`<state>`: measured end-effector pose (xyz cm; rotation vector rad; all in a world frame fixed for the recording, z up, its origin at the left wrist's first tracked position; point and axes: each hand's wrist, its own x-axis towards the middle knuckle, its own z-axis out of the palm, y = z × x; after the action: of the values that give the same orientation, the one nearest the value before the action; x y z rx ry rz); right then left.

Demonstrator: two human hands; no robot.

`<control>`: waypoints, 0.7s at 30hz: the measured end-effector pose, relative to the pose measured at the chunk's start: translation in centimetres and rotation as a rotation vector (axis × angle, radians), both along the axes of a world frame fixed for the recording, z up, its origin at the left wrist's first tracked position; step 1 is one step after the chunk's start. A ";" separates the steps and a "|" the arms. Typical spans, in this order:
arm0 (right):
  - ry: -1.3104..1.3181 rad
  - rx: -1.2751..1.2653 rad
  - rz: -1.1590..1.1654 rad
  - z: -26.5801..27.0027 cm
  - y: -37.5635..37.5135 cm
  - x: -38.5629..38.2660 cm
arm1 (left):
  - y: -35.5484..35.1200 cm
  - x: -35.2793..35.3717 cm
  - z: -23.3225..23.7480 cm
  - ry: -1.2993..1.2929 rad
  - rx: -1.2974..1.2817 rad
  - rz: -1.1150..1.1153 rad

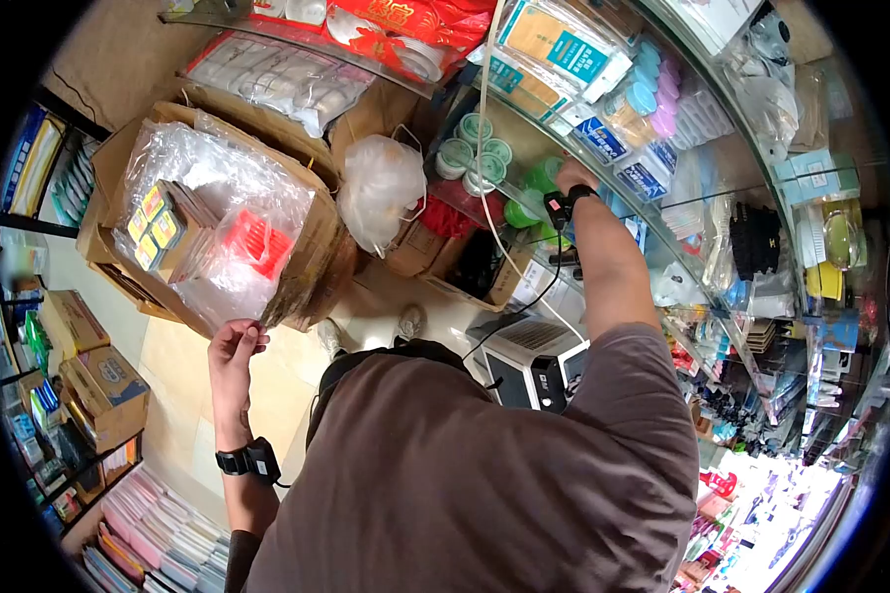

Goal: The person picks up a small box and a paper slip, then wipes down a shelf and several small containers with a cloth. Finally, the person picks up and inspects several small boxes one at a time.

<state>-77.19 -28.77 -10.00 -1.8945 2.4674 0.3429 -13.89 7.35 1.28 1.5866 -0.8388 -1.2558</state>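
My left hand [236, 348] is at the near edge of a cardboard box [312, 247], its fingers curled together beside clear plastic wrapping [193, 158]. Whether the fingers pinch the plastic is too small to tell. Inside the wrapping lie a red-orange ridged item [259, 244] and a stack of packs with yellow labels [157, 229]. My right hand [575, 176] reaches to the glass shelf at upper right, next to green containers [541, 178]. Its fingertips are hidden. Several round tubs with pale green lids [475, 128] stand to its left.
A knotted white plastic bag [381, 193] sits right of the box. A white cord [485, 168] hangs down past the shelf. On the floor stands a black-and-white machine [529, 361]. Glass shelving [722, 109] full of packaged goods curves along the right; racks with cartons [104, 390] line the left.
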 end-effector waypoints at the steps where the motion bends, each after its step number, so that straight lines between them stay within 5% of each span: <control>1: 0.030 0.065 -0.012 1.1 0.2 0.7 | 0.0 -0.4 -0.1 -0.001 0.004 0.004; 21: 0.004 0.057 0.034 -0.2 -3.0 -2.0 | 1.8 -1.9 -1.7 0.015 0.032 0.052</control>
<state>-79.15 -31.82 -10.20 -1.9173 2.4035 0.4140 -15.81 9.10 -0.38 1.6124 -0.7670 -1.2481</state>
